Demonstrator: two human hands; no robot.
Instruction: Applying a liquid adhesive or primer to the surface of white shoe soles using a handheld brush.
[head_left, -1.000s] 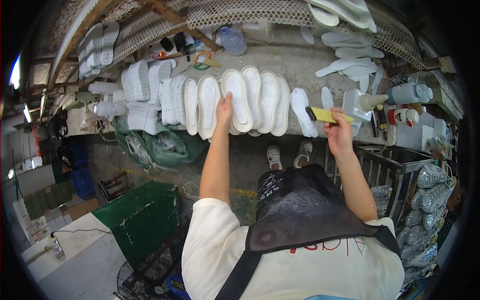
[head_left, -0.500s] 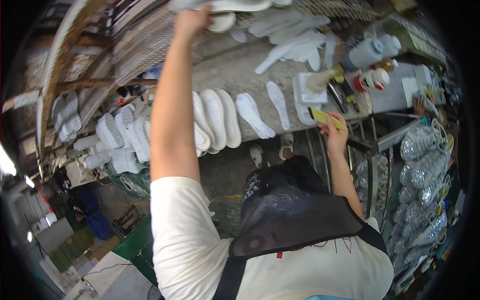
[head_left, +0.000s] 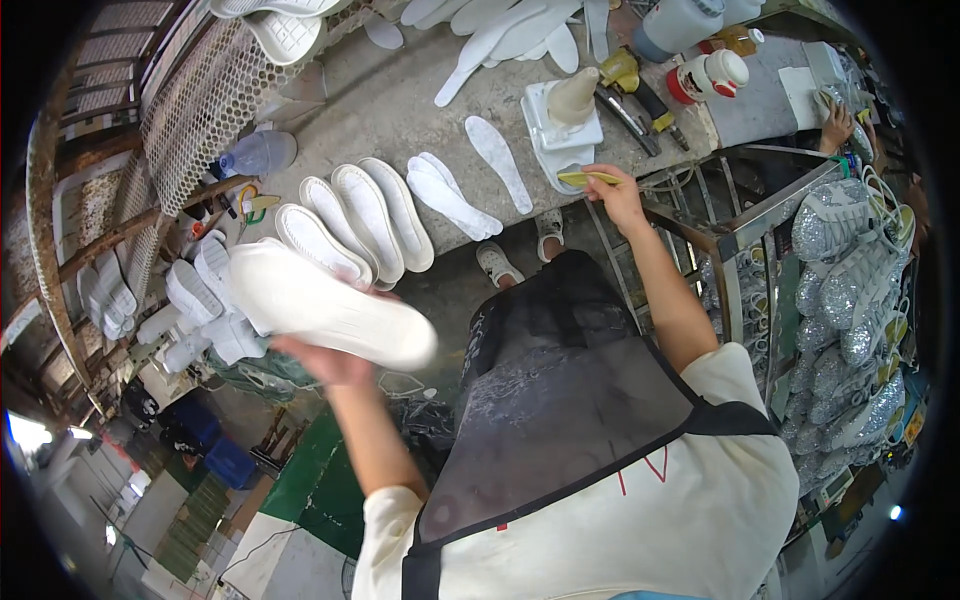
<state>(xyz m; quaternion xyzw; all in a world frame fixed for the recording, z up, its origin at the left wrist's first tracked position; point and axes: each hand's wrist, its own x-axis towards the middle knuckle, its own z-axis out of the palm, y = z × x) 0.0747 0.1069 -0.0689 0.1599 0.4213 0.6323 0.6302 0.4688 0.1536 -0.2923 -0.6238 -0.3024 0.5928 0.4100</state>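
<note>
My left hand (head_left: pixel 335 365) is closed on a large white shoe sole (head_left: pixel 325 302), held tilted in front of the bench's near edge and slightly blurred. It covers part of a row of white soles with raised rims (head_left: pixel 397 215). My right hand (head_left: pixel 622 197) pinches a flat yellow tool (head_left: pixel 573 179) at the near edge of a white plastic tray (head_left: pixel 535 118). On that tray stands a beige cone-shaped container (head_left: pixel 573 98). Between the soles and the tray lie overlapping white insoles (head_left: pixel 448 195) and a single insole (head_left: pixel 497 162).
A pile of insoles (head_left: pixel 510 38), bottles (head_left: pixel 680 28) and a yellow-black hand tool (head_left: pixel 640 88) lie toward the back. Mesh shelving (head_left: pixel 205 125) stands left. A metal frame (head_left: pixel 735 235) and hanging glittery silver shoes (head_left: pixel 845 265) are at right. Another person's hand (head_left: pixel 836 128) shows far right.
My left hand has come back from the mesh shelf at the far left, bringing a white sole near. My right hand has shifted left, bringing the yellow tool to the tray. The view has shifted.
</note>
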